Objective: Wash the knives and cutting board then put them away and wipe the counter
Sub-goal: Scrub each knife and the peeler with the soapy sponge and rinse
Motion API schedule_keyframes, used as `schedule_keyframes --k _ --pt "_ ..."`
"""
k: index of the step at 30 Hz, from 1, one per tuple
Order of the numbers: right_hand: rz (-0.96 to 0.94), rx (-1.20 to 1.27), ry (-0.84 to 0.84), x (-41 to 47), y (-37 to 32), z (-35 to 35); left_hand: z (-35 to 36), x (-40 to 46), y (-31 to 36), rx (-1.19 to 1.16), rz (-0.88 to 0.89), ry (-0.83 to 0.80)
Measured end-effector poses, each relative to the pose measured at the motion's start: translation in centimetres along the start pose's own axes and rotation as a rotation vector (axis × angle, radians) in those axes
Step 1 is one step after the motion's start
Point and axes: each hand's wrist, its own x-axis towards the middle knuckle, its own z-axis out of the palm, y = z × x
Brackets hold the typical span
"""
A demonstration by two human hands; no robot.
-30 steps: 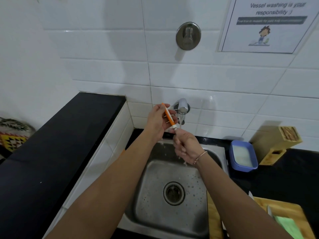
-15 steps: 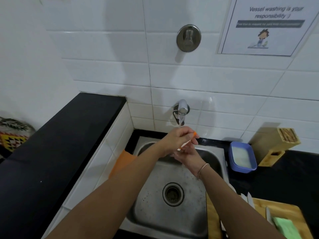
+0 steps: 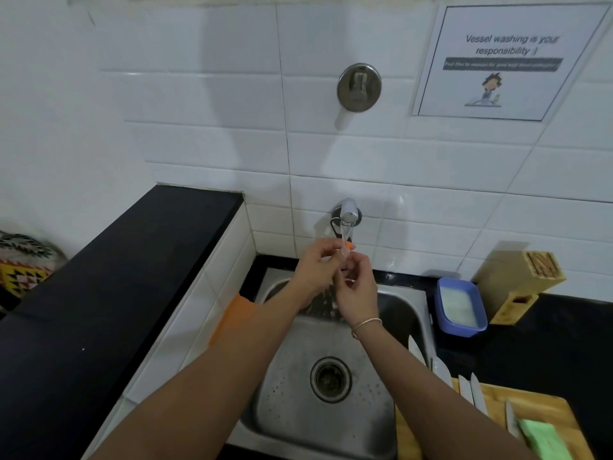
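Under the running tap (image 3: 347, 212) both hands hold a small knife (image 3: 348, 245), of which only the orange handle end and a blurred pale stretch show. My left hand (image 3: 316, 265) grips it from the left. My right hand (image 3: 356, 292) pinches its lower part with curled fingers. Both are above the back of the steel sink (image 3: 295, 410). Several white knife blades (image 3: 441, 368) lie over the left edge of the wooden cutting board (image 3: 544, 406) at the lower right. A wooden knife block (image 3: 517, 280) stands on the black counter (image 3: 530, 353).
A blue tub (image 3: 459, 327) of white liquid sits between sink and knife block. A green cloth (image 3: 540, 439) lies on the cutting board. An orange cloth (image 3: 234, 317) hangs at the sink's left edge. A raised black ledge (image 3: 116, 277) runs along the left.
The knife came down from upright beside the tap to a spot under the stream. Both hands have since lifted slightly toward the spout, and the handle end now points up.
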Motion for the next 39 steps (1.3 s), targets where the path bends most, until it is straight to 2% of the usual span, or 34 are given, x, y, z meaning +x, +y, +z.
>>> schedule_keyframes --k 5,10,13,18,22,25,28,34,37,39 --pt "0.007 -0.002 0.008 0.5 0.2 -0.7 0.6 -0.3 0.6 0.046 0.038 -0.01" --pt "0.106 0.033 -0.033 0.4 0.4 -2.4 1.7 -0.5 0.2 -0.01 -0.08 -0.037" --pt "0.201 0.053 -0.078 -0.7 0.9 -4.3 3.7 -0.5 -0.4 -0.205 -0.227 0.074" --pt "0.376 0.019 -0.142 -2.1 3.7 -9.0 8.1 0.6 -1.8 -0.687 -0.442 0.334" --pt "0.37 0.015 -0.06 -2.6 4.1 -14.8 13.3 0.5 -2.1 -0.84 -0.564 0.364" --pt "0.376 0.068 0.13 -3.2 4.3 -20.7 18.8 -0.8 -2.1 -0.809 -0.599 0.249" --pt "0.412 0.165 0.349 -4.2 5.7 -27.8 25.0 -2.3 -2.2 -0.736 -0.647 0.054" --pt "0.636 0.34 0.891 -7.6 9.1 -41.8 37.4 -5.1 -2.6 -0.194 -0.823 -0.534" --pt "0.711 0.342 1.051 -9.2 10.9 -46.9 42.8 -5.9 -2.2 -0.063 -0.819 -0.753" --pt "0.73 0.237 1.078 -9.9 11.4 -49.1 45.9 -6.4 -1.8 -0.048 -0.774 -0.856"
